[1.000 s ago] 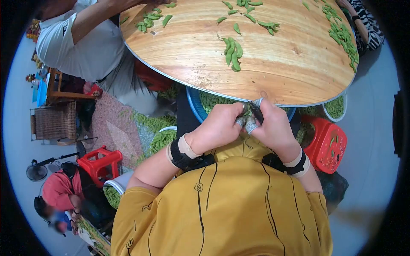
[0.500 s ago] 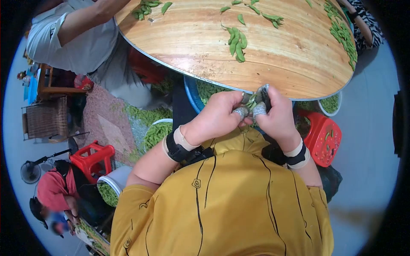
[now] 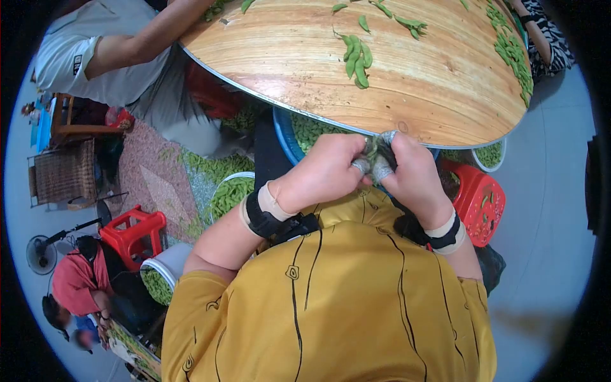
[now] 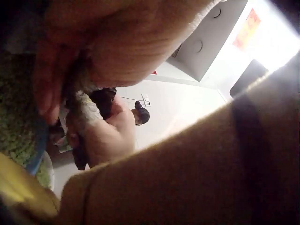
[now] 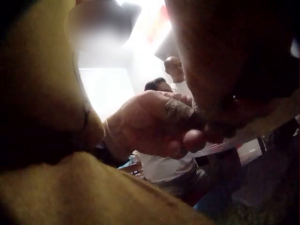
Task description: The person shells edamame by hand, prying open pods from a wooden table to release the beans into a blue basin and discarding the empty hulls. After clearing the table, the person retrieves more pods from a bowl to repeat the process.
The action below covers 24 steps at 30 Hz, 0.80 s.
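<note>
Close together at the near edge of a round wooden table (image 3: 286, 70), both hands pinch a green pod (image 3: 373, 150) between wrapped fingertips. The left hand (image 3: 328, 169) comes from the left, thumb and fingers curled round the pod. On the other side, the right hand (image 3: 415, 178) grips it too, with something dark against its fingers. Beneath them is a blue basin (image 3: 286, 141) of green pods, partly hidden by the hands. In the left wrist view the left hand (image 4: 117, 42) is dark and close; the right wrist view shows the left hand's wrapped thumb.
Several pods (image 3: 358, 60) lie on the table, with more along its right edge (image 3: 510, 54). A red stool (image 3: 480, 204) stands at the right. White buckets of pods (image 3: 232, 194) and another red stool (image 3: 133, 235) are at the left. Other people sit around.
The table and surroundings have shifted slightly in view. Both hands remain together at the table edge, their fingers slightly moved around the pod. The seated person's arm at the upper left has moved.
</note>
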Tool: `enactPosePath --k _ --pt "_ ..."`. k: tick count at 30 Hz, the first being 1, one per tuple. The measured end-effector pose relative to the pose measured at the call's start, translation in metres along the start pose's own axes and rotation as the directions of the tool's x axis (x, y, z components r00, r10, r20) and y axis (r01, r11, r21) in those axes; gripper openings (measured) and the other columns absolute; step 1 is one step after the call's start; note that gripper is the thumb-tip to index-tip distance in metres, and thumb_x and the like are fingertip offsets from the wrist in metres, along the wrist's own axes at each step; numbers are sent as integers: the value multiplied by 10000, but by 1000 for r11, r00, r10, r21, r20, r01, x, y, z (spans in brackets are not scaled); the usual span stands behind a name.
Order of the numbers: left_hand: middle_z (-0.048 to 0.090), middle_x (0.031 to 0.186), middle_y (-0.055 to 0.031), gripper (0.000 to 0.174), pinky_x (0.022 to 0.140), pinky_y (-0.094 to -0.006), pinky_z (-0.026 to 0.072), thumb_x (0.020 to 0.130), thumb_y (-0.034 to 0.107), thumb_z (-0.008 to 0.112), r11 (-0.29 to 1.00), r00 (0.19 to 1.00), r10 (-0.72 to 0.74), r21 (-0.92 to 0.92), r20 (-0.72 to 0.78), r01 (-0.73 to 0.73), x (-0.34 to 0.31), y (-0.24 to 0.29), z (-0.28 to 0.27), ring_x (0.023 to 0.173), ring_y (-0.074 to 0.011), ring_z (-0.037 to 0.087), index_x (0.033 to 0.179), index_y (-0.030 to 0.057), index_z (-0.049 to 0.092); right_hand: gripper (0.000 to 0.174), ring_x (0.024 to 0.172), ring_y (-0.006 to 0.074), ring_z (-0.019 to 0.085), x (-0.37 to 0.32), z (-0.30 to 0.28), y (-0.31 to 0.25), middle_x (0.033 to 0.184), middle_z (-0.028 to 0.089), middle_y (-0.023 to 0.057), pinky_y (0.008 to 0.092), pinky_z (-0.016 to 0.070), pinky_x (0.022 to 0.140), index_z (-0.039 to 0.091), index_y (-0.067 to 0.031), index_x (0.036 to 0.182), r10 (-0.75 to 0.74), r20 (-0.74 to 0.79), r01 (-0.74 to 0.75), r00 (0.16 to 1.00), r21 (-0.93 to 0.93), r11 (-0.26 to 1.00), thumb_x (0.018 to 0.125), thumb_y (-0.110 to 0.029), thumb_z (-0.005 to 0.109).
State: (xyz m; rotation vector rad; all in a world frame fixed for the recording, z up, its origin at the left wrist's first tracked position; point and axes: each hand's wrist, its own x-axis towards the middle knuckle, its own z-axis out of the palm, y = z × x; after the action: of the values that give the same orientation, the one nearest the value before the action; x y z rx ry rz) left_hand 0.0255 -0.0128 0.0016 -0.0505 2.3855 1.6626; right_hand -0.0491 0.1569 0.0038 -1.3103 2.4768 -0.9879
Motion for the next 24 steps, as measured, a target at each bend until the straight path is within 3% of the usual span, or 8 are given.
enactPosePath --k 3,6,8,9,11,13,16,24 --pt "655 754 -85 198 650 -266 501 793 -87 488 1000 999 -2 -6 37 2 2 -5 7 710 -125 635 942 -26 604 265 742 395 554 -1 2 3 780 556 190 428 457 643 530 -6 908 64 -20 -65 998 -63 996 704 -96 673" --pt "652 739 -106 179 636 -280 501 795 -66 491 942 1000 -13 -335 20 19 -3 -7 4 702 -140 646 924 -16 605 204 745 399 555 -5 -9 3 767 556 187 438 456 646 549 -15 865 236 18 -236 972 158 959 706 -91 652" --pt "643 728 -112 181 636 -296 501 804 -53 487 1000 1000 -3 -13 -12 3 -16 -8 -18 722 -153 662 939 -16 602 153 740 400 566 -1 -20 7 762 569 192 443 457 642 563 -17 830 -27 101 26 995 11 1000 715 -93 630" --pt "631 730 -138 192 641 -300 500 800 -48 486 996 997 -75 49 -6 75 -24 -8 -29 742 -172 674 949 -8 600 153 740 400 566 1 -25 5 762 569 192 443 457 642 563 -17 830 -34 98 33 995 9 999 715 -93 630" --pt "598 761 -231 160 663 -419 494 722 -26 547 897 995 26 441 -94 19 -47 -27 -44 755 -383 623 878 -11 581 134 735 401 572 7 -34 2 755 577 199 446 459 642 569 -12 826 -5 235 19 972 -56 998 725 -88 610" --pt "588 825 -233 181 703 -478 462 669 -28 546 770 979 -112 608 -172 195 -72 -42 -54 805 -428 570 844 -9 585 131 736 402 570 18 -34 3 762 579 204 450 458 647 571 -14 836 54 207 -44 977 -51 998 735 -89 607" --pt "579 834 -232 148 705 -481 455 710 21 585 690 958 -183 665 -223 287 -96 -57 -62 812 -429 562 855 -7 578 141 741 407 567 56 -30 -1 754 579 208 463 455 652 541 -8 855 42 -45 -45 998 -69 997 761 -87 610" --pt "556 786 -229 210 671 -470 440 786 163 638 862 990 -12 501 -143 83 -70 -38 -59 777 -430 542 853 -12 544 141 730 392 574 91 -17 19 728 577 215 464 466 666 536 0 820 -3 -132 -36 991 -294 955 749 -92 617"
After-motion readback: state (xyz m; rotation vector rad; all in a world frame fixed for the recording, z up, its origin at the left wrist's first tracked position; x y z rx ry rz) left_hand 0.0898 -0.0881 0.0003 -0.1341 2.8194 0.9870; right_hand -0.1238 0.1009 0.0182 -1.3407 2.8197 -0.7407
